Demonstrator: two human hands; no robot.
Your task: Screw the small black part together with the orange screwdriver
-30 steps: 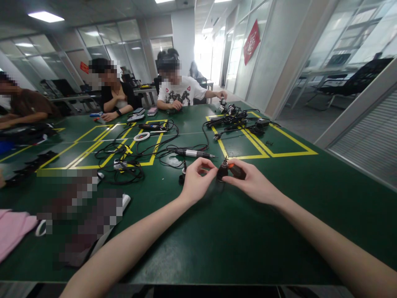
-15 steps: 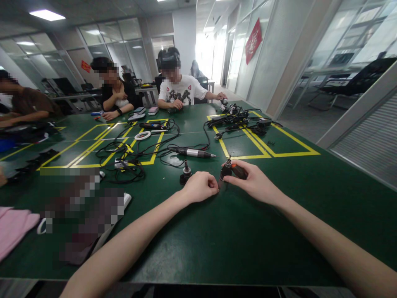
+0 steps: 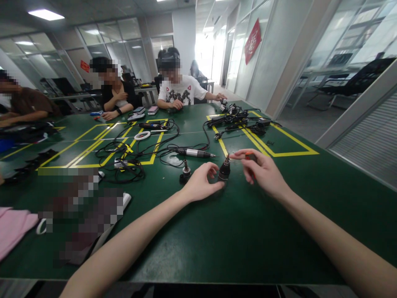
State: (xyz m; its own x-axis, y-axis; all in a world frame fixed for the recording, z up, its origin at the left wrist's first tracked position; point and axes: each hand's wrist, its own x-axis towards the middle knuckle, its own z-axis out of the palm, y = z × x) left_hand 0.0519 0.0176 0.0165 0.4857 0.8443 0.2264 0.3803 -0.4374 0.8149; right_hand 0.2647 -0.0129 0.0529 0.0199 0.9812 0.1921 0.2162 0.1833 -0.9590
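Observation:
A small black cone-shaped chuck part [image 3: 223, 170] stands upright on the green table [image 3: 235, 231]. My left hand [image 3: 200, 183] curls around its left side, thumb and fingers touching its base. My right hand [image 3: 263, 171] is raised just right of it, closed on a small orange-handled tool [image 3: 249, 156] whose tip points at the top of the black part. A second small black part with a metal stem [image 3: 185, 174] stands left of my left hand.
A silver and black rotary handpiece [image 3: 194, 153] and tangled black cables [image 3: 124, 159] lie beyond my hands among yellow tape lines. More cables and adapters [image 3: 235, 118] sit at the far right. Three people sit at the far side. A pink cloth [image 3: 14, 231] lies at the left edge.
My left hand went from a fist on the table to curling around the black part. My right hand lifted with the orange tool, and the black part now stands free on the table.

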